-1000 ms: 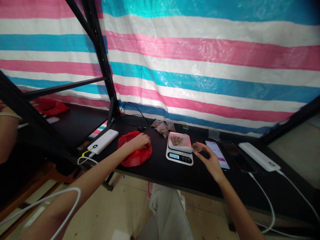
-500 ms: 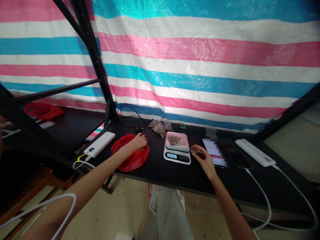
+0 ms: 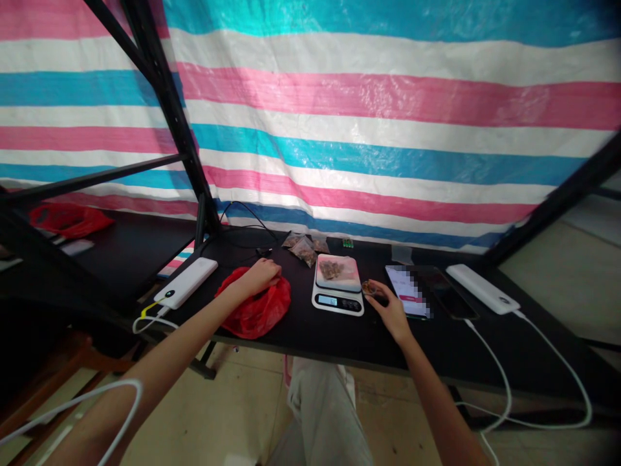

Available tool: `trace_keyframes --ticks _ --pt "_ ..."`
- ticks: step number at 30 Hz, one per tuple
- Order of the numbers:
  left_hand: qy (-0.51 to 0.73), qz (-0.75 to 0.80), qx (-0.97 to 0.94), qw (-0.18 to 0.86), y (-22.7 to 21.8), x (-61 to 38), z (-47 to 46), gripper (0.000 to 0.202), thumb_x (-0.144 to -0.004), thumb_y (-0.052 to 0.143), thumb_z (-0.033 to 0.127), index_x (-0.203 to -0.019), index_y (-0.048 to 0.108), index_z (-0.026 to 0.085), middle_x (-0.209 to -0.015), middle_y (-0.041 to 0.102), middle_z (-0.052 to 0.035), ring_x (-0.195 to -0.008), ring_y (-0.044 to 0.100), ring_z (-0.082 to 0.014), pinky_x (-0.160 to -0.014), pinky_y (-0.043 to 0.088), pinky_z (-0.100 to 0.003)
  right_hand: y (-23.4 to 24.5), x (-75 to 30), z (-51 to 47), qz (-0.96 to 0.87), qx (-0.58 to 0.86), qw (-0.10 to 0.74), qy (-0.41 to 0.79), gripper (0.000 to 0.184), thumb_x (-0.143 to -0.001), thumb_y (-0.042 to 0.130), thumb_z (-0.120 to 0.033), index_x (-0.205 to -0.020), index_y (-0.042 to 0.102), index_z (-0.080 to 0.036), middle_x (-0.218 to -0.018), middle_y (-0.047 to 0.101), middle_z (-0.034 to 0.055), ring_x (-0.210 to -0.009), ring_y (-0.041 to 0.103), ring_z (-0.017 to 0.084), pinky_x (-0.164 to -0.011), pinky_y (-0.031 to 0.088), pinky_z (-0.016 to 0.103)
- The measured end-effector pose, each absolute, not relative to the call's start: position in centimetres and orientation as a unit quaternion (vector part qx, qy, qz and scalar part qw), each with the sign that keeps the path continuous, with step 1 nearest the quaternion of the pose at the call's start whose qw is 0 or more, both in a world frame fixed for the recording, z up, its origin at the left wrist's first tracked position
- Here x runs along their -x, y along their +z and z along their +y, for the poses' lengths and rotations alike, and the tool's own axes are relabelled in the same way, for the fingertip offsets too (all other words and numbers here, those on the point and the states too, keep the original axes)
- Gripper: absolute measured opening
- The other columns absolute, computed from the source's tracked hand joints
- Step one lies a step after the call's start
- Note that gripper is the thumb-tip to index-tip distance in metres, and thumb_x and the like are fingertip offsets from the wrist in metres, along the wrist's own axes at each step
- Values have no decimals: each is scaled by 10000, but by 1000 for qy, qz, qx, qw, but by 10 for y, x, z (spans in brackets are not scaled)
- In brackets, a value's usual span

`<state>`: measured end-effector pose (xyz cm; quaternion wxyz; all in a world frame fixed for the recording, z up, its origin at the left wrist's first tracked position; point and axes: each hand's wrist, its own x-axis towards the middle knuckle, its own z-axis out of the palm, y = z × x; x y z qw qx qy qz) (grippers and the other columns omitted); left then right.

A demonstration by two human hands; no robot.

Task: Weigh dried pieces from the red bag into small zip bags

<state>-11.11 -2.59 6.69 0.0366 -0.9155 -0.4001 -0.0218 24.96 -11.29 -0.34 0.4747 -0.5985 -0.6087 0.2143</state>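
Observation:
My left hand (image 3: 264, 275) rests on the far rim of a crumpled red plastic bag (image 3: 259, 314), its fingers curled over the plastic; the inside of the bag is mostly hidden. To the right, a white digital kitchen scale (image 3: 338, 304) carries a small clear bag of brownish bits (image 3: 332, 268). The scale's display is lit, but its digits are too small to read. Just beside the scale's right edge, my right hand (image 3: 391, 314) pinches a small clear round cup (image 3: 369, 288) with brown contents between thumb and fingers.
Several clear packets (image 3: 305, 251) lie behind the scale, near green batteries (image 3: 348, 243). Two phones, one a lit phone (image 3: 405, 288), lie at right beside a white power bank (image 3: 482, 289). Another power bank (image 3: 188, 283) is at left. White cables hang off the table's front edge.
The view has shifted slightly, moving the table things left. My left hand is a little lower and its fingers are more hidden at the bag. My right hand still holds the cup beside the scale.

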Motion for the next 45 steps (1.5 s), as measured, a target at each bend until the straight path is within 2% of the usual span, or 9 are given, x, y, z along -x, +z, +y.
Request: trace_keyframes --ticks 11,21,26,29,31,34,38,43,45 --pt "-121 -418 892 -119 83 125 -18 137 -718 560 197 -769 681 162 -739 686 -24 -687 612 -133 -664 420 -218 -4 -251 -113 -607 611 465 204 476 -706 620 -403 -1129 546 -199 -1063 638 94 -930 609 247 -868 451 434" --pt "-280 -468 787 -289 80 132 0 214 -675 610 291 -763 690 114 -751 698 -60 -683 626 -156 -656 469 -244 -8 -252 -112 -616 609 463 188 445 -728 581 -403 -1110 515 -185 -1092 618 111 -988 591 248 -907 431 437" --pt "-288 -467 803 -233 84 132 -10 185 -697 603 297 -759 692 146 -751 696 -31 -667 608 -140 -644 457 -232 1 -241 -122 -648 611 444 96 527 -750 544 -367 -1213 420 -148 -1191 541 151 -1099 515 274 -947 391 461" --pt "-306 -455 818 -173 90 128 -28 165 -738 575 286 -776 690 174 -792 695 -12 -715 610 -133 -700 453 -231 21 -216 -137 -644 606 467 -17 426 -811 469 -311 -1214 446 -174 -1286 460 136 -1188 421 274 -1000 314 471" --pt "-323 -435 826 -157 91 124 -42 159 -763 561 276 -788 684 180 -826 693 -11 -769 617 -134 -749 451 -233 37 -189 -141 -641 607 467 -36 329 -842 421 -271 -1152 510 -208 -1212 527 113 -1138 463 269 -980 314 474" --pt "-347 -412 827 -161 87 115 -59 162 -792 544 272 -805 673 175 -852 690 -20 -804 621 -135 -776 458 -238 54 -135 -131 -682 568 459 45 252 -838 454 -306 -1037 586 -224 -1045 623 86 -990 554 252 -887 397 419" --pt "-361 -418 814 -178 77 109 -72 185 -813 528 285 -828 668 166 -851 695 -38 -795 630 -143 -760 483 -251 54 -68 -99 -694 535 430 218 360 -764 570 -344 -1107 571 -235 -940 674 41 -728 617 197 -702 476 336" --pt "-421 -439 779 -149 76 124 -86 199 -819 529 311 -889 660 179 -934 673 -51 -886 604 -160 -825 466 -286 40 -43 -89 -702 533 412 230 227 -712 617 -233 -935 653 -257 -896 691 -1 -728 616 184 -699 457 313" --pt "-396 -453 791 -114 79 136 -95 202 -827 519 313 -908 659 194 -936 661 -46 -891 585 -156 -824 453 -283 35 -45 -93 -704 531 414 226 222 -716 602 -194 -925 655 -249 -904 691 -3 -733 613 182 -711 451 313"
